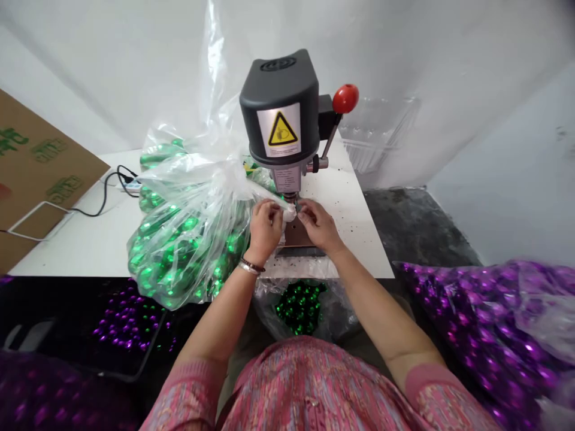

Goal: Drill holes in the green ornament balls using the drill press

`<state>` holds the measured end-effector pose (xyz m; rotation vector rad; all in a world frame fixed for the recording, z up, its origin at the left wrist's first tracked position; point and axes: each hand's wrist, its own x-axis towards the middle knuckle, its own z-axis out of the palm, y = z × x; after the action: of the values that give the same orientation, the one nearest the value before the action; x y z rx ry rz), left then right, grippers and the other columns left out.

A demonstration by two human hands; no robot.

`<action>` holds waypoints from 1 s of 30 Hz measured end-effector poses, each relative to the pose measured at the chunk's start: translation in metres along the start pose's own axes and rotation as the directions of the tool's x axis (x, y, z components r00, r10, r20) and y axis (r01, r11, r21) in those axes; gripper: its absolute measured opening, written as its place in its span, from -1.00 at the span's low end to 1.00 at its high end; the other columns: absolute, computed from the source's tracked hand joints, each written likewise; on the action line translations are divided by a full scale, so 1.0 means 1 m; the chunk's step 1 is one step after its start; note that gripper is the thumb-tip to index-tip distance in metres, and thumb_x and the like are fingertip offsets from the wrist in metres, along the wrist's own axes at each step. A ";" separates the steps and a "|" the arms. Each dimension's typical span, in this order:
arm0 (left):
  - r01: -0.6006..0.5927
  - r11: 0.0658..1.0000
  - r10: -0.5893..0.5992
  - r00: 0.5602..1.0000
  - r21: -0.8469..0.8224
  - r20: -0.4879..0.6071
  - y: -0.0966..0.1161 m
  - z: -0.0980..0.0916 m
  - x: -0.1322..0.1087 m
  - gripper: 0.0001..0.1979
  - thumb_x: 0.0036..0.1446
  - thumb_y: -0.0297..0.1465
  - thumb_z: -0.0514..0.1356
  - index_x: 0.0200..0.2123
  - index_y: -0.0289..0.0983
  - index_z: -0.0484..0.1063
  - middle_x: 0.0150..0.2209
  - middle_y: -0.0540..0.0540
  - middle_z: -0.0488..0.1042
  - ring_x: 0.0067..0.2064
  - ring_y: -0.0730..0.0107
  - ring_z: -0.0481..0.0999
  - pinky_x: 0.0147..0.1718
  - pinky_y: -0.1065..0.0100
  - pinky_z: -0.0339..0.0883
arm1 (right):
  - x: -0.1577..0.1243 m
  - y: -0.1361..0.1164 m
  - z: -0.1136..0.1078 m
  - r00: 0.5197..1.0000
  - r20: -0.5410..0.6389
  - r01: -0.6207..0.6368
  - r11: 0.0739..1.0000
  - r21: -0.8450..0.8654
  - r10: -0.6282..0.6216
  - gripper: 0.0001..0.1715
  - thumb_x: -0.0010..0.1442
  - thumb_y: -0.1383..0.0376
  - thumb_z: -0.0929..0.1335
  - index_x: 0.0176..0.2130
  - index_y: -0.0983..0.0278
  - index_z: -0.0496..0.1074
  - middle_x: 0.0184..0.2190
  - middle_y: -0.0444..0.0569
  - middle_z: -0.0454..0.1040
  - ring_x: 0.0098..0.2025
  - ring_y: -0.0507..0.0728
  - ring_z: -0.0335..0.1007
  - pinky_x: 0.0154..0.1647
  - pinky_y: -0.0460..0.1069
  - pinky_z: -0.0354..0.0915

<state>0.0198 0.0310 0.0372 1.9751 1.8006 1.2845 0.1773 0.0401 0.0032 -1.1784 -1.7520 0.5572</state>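
a yellow warning triangle (283,133) on a silver label (265,140) on the drill press (278,78); green print (48,151) on cardboard (27,203) and a small plate (286,178) are too blurred to read.

Bright, diffuse light leaves only faint shadows; glare glints off the plastic bag (193,233), and wide-lens distortion bends the edges, softening the purple bag (489,323) at right.
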 end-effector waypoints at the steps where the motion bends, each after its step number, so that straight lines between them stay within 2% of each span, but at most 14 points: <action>1: 0.018 0.999 -0.018 1.000 -0.043 0.007 0.004 -0.001 -0.006 -0.82 0.19 -0.44 0.19 -0.14 -0.30 0.49 -0.10 -0.20 0.56 -0.10 0.30 0.55 -0.05 0.29 0.42 | 0.006 0.001 -0.003 0.999 0.016 0.029 0.999 0.018 -0.029 -0.58 0.32 0.12 0.24 0.06 0.19 0.47 -0.12 0.01 0.55 -0.15 0.04 0.49 -0.03 -0.02 0.42; 5: 0.153 0.959 -0.147 0.988 -0.240 0.043 0.015 0.004 -0.013 -0.77 0.25 -0.29 0.16 -0.15 -0.30 0.52 -0.22 -0.14 0.60 -0.20 0.35 0.56 -0.13 0.32 0.44 | 0.026 0.002 -0.005 0.994 0.017 0.111 0.992 0.056 -0.112 -0.62 0.33 0.11 0.25 -0.03 0.18 0.53 -0.16 -0.03 0.57 -0.13 0.03 0.50 -0.02 -0.05 0.41; 8: 0.242 0.887 -0.236 0.970 -0.392 0.066 0.015 0.007 -0.011 -0.76 0.18 -0.24 0.23 -0.23 -0.30 0.54 -0.35 -0.08 0.58 -0.32 0.42 0.53 -0.23 0.37 0.44 | 0.030 0.000 -0.002 0.987 -0.009 0.159 0.986 0.043 -0.159 -0.64 0.34 0.11 0.25 -0.14 0.20 0.56 -0.21 -0.05 0.59 -0.13 0.04 0.49 -0.02 -0.04 0.39; 11: 0.304 0.802 -0.295 0.950 -0.513 0.102 0.013 0.005 -0.011 -0.72 0.11 -0.20 0.28 -0.22 -0.29 0.55 -0.37 -0.03 0.56 -0.36 0.47 0.52 -0.26 0.40 0.44 | 0.027 -0.004 0.001 0.980 -0.031 0.197 0.980 0.015 -0.196 -0.64 0.34 0.12 0.25 -0.17 0.23 0.57 -0.21 -0.02 0.60 -0.12 0.07 0.47 0.02 0.00 0.32; 14: 0.315 0.794 -0.307 0.946 -0.520 0.104 0.014 0.001 -0.010 -0.70 0.08 -0.16 0.31 -0.28 -0.28 0.56 -0.41 -0.01 0.54 -0.37 0.50 0.51 -0.24 0.42 0.43 | 0.021 -0.008 0.002 0.969 -0.056 0.235 0.969 -0.079 -0.240 -0.61 0.37 0.15 0.21 -0.17 0.26 0.55 -0.23 0.03 0.60 -0.16 0.10 0.43 -0.02 0.06 0.23; 17: 0.350 0.792 -0.334 0.934 -0.499 0.126 0.020 -0.007 -0.001 -0.70 -0.03 -0.16 0.39 -0.38 -0.30 0.55 -0.46 0.03 0.50 -0.40 0.54 0.47 -0.29 0.47 0.40 | 0.016 -0.010 0.003 0.932 -0.077 0.321 0.904 -0.281 -0.355 -0.60 0.39 0.19 0.18 -0.20 0.29 0.52 -0.29 0.02 0.57 -0.24 0.10 0.37 -0.11 0.08 0.13; 19: 0.446 0.745 -0.397 0.894 -0.496 0.206 0.026 -0.013 0.008 -0.69 -0.13 -0.20 0.44 -0.40 -0.30 0.54 -0.47 0.04 0.49 -0.42 0.56 0.46 -0.35 0.49 0.39 | 0.015 -0.010 0.004 0.900 -0.091 0.367 0.855 -0.367 -0.426 -0.61 0.40 0.23 0.16 -0.19 0.30 0.51 -0.32 0.01 0.55 -0.26 0.09 0.34 -0.14 0.07 0.09; 22: 0.599 0.632 -0.485 0.801 -0.492 0.352 0.032 -0.019 0.020 -0.69 -0.25 -0.29 0.47 -0.45 -0.30 0.48 -0.51 0.08 0.43 -0.47 0.58 0.42 -0.46 0.53 0.35 | 0.017 -0.010 0.005 0.869 -0.100 0.411 0.818 -0.402 -0.485 -0.60 0.40 0.26 0.14 -0.16 0.30 0.51 -0.32 0.01 0.54 -0.25 0.10 0.33 -0.15 0.08 0.07; 23: 0.626 0.599 -0.493 0.780 -0.499 0.386 0.033 -0.019 0.023 -0.70 -0.26 -0.32 0.46 -0.47 -0.29 0.46 -0.53 0.09 0.41 -0.49 0.59 0.41 -0.48 0.53 0.35 | 0.018 -0.011 0.006 0.868 -0.095 0.415 0.818 -0.397 -0.487 -0.59 0.40 0.27 0.14 -0.15 0.31 0.51 -0.31 0.01 0.54 -0.25 0.10 0.33 -0.15 0.08 0.06; 25: 0.638 0.562 -0.481 0.770 -0.526 0.420 0.036 -0.018 0.025 -0.74 -0.23 -0.37 0.43 -0.48 -0.28 0.42 -0.55 0.10 0.38 -0.50 0.60 0.40 -0.47 0.54 0.37 | 0.018 -0.014 0.007 0.887 -0.077 0.400 0.841 -0.365 -0.455 -0.56 0.40 0.26 0.12 -0.12 0.31 0.51 -0.29 0.03 0.54 -0.23 0.11 0.34 -0.14 0.08 0.07; 27: 0.602 0.575 -0.463 0.798 -0.555 0.386 0.038 -0.014 0.025 -0.77 -0.21 -0.40 0.39 -0.47 -0.27 0.41 -0.55 0.11 0.39 -0.48 0.61 0.41 -0.42 0.54 0.40 | 0.017 -0.017 0.006 0.926 -0.054 0.342 0.889 -0.306 -0.375 -0.53 0.41 0.25 0.10 -0.10 0.31 0.52 -0.25 0.05 0.56 -0.19 0.11 0.36 -0.11 0.07 0.09; 30: 0.510 0.682 -0.433 0.859 -0.524 0.272 0.039 -0.010 0.022 -0.80 -0.19 -0.40 0.36 -0.44 -0.27 0.44 -0.50 0.10 0.43 -0.43 0.59 0.44 -0.35 0.51 0.43 | 0.013 -0.016 -0.002 0.982 0.001 0.188 0.967 -0.170 -0.191 -0.52 0.41 0.17 0.13 -0.09 0.27 0.54 -0.18 0.02 0.57 -0.13 0.10 0.41 -0.07 0.04 0.15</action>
<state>0.0384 0.0365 0.0786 1.1256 1.4644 1.2820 0.1701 0.0448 0.0222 -1.1108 -1.9042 0.2885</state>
